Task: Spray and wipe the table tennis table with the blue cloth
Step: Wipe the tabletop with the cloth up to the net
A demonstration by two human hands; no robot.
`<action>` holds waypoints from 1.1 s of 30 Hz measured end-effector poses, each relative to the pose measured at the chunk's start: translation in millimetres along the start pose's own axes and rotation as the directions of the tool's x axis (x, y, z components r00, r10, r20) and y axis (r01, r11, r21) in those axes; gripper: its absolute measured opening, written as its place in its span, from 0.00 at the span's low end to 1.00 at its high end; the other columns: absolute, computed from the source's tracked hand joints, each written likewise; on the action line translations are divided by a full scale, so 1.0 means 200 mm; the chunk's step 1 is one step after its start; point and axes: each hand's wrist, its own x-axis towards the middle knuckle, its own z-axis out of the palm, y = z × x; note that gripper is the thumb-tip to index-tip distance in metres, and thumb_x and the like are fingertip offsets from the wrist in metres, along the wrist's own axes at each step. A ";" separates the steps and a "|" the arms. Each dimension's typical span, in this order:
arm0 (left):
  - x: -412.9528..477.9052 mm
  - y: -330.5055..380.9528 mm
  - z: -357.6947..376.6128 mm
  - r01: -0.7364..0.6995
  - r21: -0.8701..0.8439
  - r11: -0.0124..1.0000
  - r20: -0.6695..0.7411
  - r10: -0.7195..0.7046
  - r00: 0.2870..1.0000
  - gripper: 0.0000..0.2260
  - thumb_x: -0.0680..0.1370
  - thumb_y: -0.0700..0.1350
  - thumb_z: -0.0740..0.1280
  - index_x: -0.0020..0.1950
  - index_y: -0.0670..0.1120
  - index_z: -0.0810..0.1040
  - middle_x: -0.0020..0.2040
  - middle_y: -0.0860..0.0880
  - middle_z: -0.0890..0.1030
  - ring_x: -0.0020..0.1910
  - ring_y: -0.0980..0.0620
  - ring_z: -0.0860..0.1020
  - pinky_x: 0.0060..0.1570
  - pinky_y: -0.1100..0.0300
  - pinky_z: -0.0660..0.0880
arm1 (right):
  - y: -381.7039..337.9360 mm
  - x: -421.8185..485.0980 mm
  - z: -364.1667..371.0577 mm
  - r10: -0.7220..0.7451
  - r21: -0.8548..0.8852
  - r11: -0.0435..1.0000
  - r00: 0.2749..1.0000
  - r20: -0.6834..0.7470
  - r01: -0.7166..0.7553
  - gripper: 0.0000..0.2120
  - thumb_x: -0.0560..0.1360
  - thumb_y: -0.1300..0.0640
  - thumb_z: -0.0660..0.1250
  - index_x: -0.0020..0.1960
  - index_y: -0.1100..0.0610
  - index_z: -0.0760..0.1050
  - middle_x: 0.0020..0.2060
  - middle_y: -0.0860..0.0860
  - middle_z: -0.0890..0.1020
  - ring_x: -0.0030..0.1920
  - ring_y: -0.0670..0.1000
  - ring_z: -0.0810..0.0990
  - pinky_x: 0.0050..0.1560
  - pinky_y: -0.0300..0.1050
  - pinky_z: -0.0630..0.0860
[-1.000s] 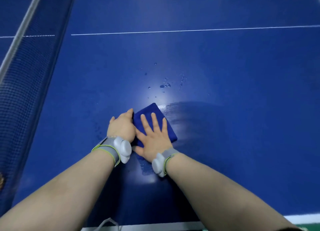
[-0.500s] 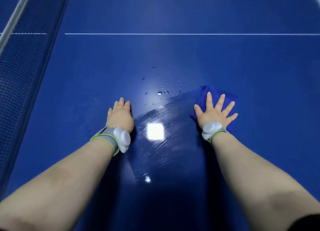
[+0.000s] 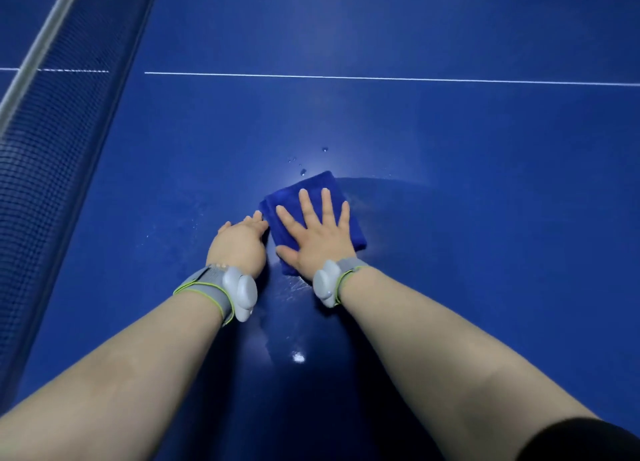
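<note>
A folded blue cloth (image 3: 313, 188) lies flat on the dark blue table tennis table (image 3: 450, 183). My right hand (image 3: 317, 237) presses down on it with straight, spread fingers. My left hand (image 3: 239, 242) rests on the table just left of the cloth, its fingertips touching the cloth's left edge and holding nothing. A wet, shiny patch spreads around and to the right of the cloth. A few water droplets (image 3: 303, 171) sit just beyond its far corner. No spray bottle is in view.
The net (image 3: 52, 131) with its white top band runs diagonally along the left side. A white centre line (image 3: 381, 78) crosses the table farther out. Both wrists carry grey bands with white sensor pods.
My right hand has slid the cloth back to the left, from the right of the wet patch to beside my left hand. The left hand has barely moved.
</note>
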 end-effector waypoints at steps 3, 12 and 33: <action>0.04 -0.01 -0.03 -0.022 0.000 1.000 -0.205 0.022 0.979 0.17 0.78 0.42 0.54 0.61 0.47 0.78 0.61 0.44 0.79 0.58 0.41 0.76 0.61 0.52 0.67 | 0.08 0.04 -0.02 -0.012 -0.009 1.000 1.000 -0.013 0.012 0.34 0.76 0.31 0.53 0.78 0.36 0.43 0.79 0.49 0.39 0.77 0.62 0.33 0.71 0.69 0.33; 0.33 -0.01 0.02 0.048 0.024 0.999 -0.139 -0.044 0.989 0.18 0.82 0.43 0.55 0.71 0.40 0.64 0.76 0.43 0.58 0.74 0.43 0.57 0.70 0.49 0.57 | 0.78 0.14 -0.14 0.618 0.172 0.779 0.784 -0.050 -0.603 0.36 0.76 0.28 0.49 0.79 0.38 0.42 0.80 0.49 0.41 0.77 0.64 0.36 0.73 0.70 0.40; 0.46 -0.03 -0.15 0.097 0.205 0.974 -0.182 -0.059 0.981 0.11 0.79 0.46 0.57 0.46 0.44 0.78 0.44 0.44 0.81 0.40 0.42 0.74 0.36 0.57 0.67 | 0.29 0.49 -0.19 0.003 -0.003 1.000 0.997 -0.080 -0.003 0.33 0.76 0.33 0.55 0.77 0.35 0.46 0.80 0.46 0.43 0.78 0.60 0.37 0.74 0.67 0.37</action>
